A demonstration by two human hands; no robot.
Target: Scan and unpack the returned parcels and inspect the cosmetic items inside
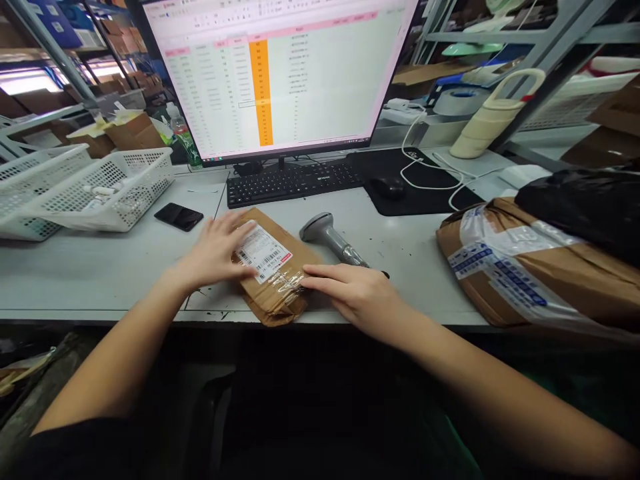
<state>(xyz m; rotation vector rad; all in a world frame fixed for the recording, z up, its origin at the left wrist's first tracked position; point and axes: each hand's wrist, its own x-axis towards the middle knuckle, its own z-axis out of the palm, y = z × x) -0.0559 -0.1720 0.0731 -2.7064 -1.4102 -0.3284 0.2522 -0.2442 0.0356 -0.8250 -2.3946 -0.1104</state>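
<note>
A small brown paper parcel (280,293) lies near the front edge of the grey table (100,267), with a white barcode label (264,253) and clear tape on top. My left hand (213,252) rests flat on the parcel's left side, fingers spread over the label's edge. My right hand (350,288) lies flat at the parcel's right side, fingertips touching the taped part. A grey handheld barcode scanner (330,237) lies on the table just behind my right hand.
A black keyboard (293,181), a monitor (280,73) showing a spreadsheet, and a mouse (387,187) on a black pad stand behind. A phone (179,216) and white baskets (107,190) are at left. Large taped parcels (525,267) and a black bag (585,207) fill the right.
</note>
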